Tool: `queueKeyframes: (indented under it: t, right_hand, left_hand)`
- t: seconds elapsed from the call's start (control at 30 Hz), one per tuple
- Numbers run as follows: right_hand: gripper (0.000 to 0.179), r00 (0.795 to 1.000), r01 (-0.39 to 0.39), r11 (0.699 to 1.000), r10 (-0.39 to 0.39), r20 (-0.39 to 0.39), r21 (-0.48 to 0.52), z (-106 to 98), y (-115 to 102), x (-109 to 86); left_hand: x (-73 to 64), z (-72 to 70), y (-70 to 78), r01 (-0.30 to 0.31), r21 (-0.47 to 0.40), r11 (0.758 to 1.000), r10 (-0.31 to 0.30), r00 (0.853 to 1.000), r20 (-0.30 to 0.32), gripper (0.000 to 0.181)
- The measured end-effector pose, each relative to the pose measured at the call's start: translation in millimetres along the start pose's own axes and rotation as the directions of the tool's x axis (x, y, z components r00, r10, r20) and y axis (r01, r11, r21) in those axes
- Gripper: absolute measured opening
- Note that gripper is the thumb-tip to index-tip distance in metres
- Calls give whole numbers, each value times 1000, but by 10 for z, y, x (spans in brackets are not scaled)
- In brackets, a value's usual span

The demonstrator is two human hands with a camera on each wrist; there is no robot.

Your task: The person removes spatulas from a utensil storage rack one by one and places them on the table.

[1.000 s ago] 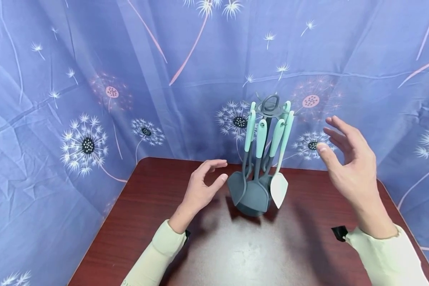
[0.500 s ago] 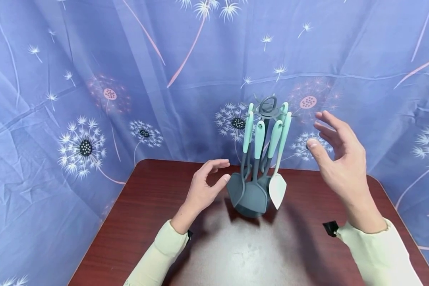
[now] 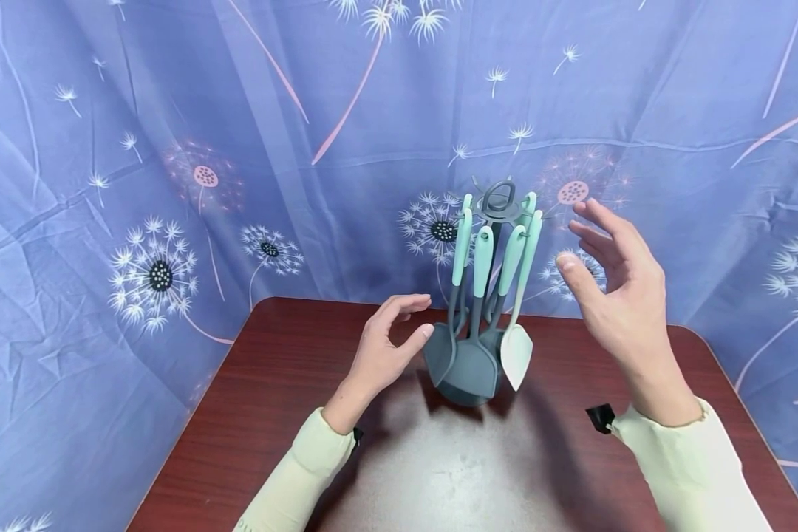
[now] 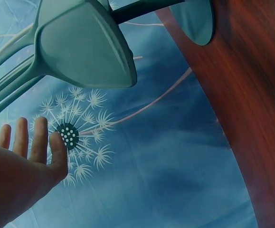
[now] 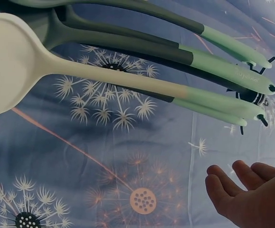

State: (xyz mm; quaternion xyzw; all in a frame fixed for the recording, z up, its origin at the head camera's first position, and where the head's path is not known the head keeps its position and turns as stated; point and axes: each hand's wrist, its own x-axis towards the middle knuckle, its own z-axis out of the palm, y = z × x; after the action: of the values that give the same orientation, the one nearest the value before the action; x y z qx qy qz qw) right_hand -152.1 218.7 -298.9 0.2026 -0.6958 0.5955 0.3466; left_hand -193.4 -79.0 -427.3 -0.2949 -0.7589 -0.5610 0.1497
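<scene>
Several kitchen utensils hang by mint-green handles from a dark rack point(image 3: 496, 210) with a ring on top. A dark grey turner point(image 3: 473, 369) faces the front, and a cream-coloured spatula point(image 3: 517, 357) hangs on the right side. My left hand point(image 3: 387, 347) is just left of the utensils' heads, fingers gently bent and holding nothing. Off to the right, level with the handles, my right hand point(image 3: 615, 288) is raised with its thumb apart from the fingers. The right wrist view shows the cream spatula point(image 5: 9, 64) and the handles apart from my right hand point(image 5: 251, 194).
A reddish-brown table point(image 3: 273, 384) carries the rack near its back edge. Behind and to the sides hangs a blue curtain point(image 3: 359, 89) with a dandelion print. A small black piece point(image 3: 600, 418) sticks out at the right sleeve.
My right hand has moved left, closer to the utensil handles. The left hand has shifted slightly to the right. The rack and utensils stay in place.
</scene>
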Motion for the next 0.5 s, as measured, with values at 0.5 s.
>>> queueKeyframes:
  t: [0.5]
  right_hand:
    - [62, 1000, 11, 1000, -11, 12, -4, 54, -65, 44]
  left_hand:
    - [33, 79, 5, -18, 1, 1000, 18, 1000, 18, 47]
